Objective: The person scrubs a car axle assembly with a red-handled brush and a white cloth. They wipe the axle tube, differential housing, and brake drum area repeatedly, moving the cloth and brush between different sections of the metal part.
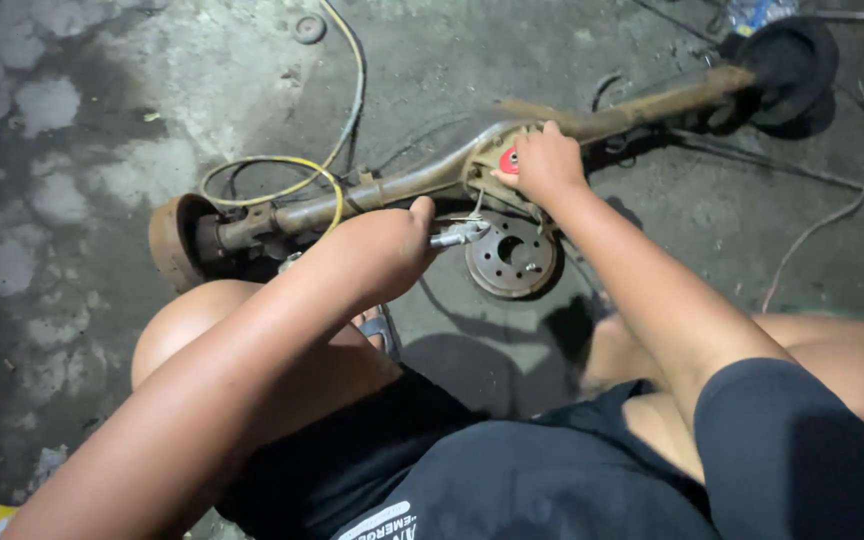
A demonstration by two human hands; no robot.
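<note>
I see bare grey concrete floor open around the rusty brown axle housing, left hand fisted around a silver metal tool, right hand clamped on a small red round part, arms outstretched.

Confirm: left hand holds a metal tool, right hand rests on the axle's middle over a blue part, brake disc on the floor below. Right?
Not quite: the part under the right hand is red, not blue, as the head view shows. The rest holds: left hand grips the metal tool, with the brake disc on the floor below the axle.
</note>
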